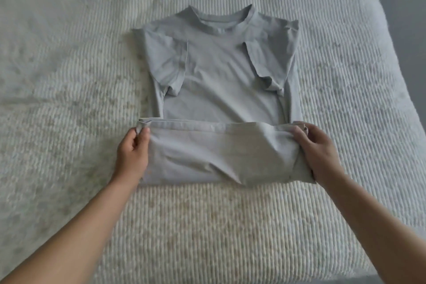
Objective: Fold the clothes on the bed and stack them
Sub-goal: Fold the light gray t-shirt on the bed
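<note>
A grey t-shirt (pixel 219 71) lies in the middle of the frame on the ribbed white bed cover (pixel 69 99), sleeves folded inward. Its lower part is turned up. The left hand (pixel 133 152) pinches the left hem corner, and the right hand (pixel 315 152) grips the right corner.

white ribbed bedspread (pixel 207 226) across the frame, grey floor (pixel 405 7) at far right

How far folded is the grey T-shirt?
Partly folded: the grey T-shirt has both sleeves tucked inward, and its hem is turned up, pinched by left hand and right hand.
</note>
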